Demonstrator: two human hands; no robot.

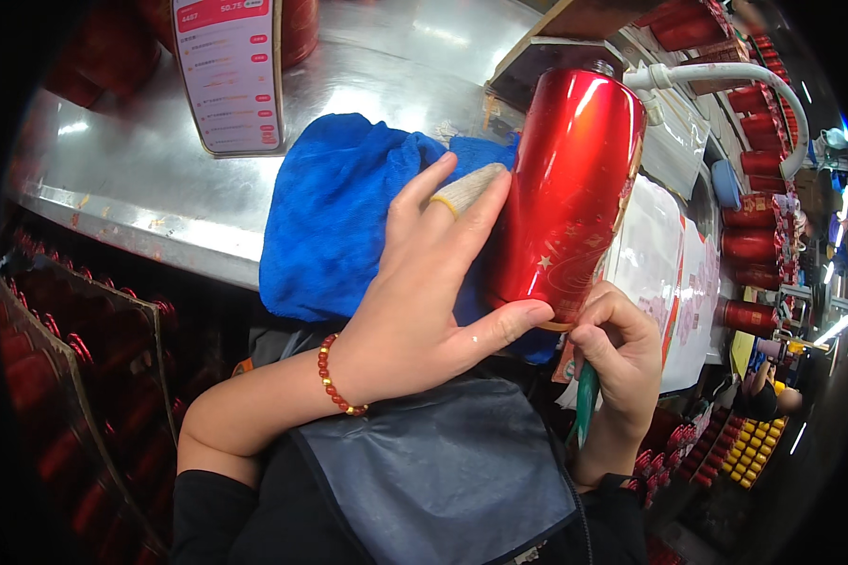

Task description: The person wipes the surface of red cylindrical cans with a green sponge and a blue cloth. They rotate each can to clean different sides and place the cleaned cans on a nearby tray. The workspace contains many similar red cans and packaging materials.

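1. Contact from the left hand (424, 264) looks light: its fingers lie spread against the side of the red bottle (565, 188), thumb by the base, not wrapped round. Smooth, glossy paint could let the bottle roll or slide.
2. The right hand (624, 353) is curled closed, thumb and forefinger pinched at the bottle's base rim; a slim green item (587, 405) below the thumb seems held in it. I cannot tell what it is; if hard or edged, a slip might scratch the finish or nick the left thumb.
3. The pale finger cover (466, 190) shields just one left finger. The beaded bracelet (328, 377) could mark the paint if that wrist swung into it.
4. The bottle slants, base toward the person, neck away, beside the blue cloth (316, 221). Loose folds could shift under pressure.
5. Beyond, the white pipe (782, 80) ends close by the neck; a careless turn might knock it.
6. The front edge of the metal table (160, 231) is near, so a dropped bottle could go over and dent.
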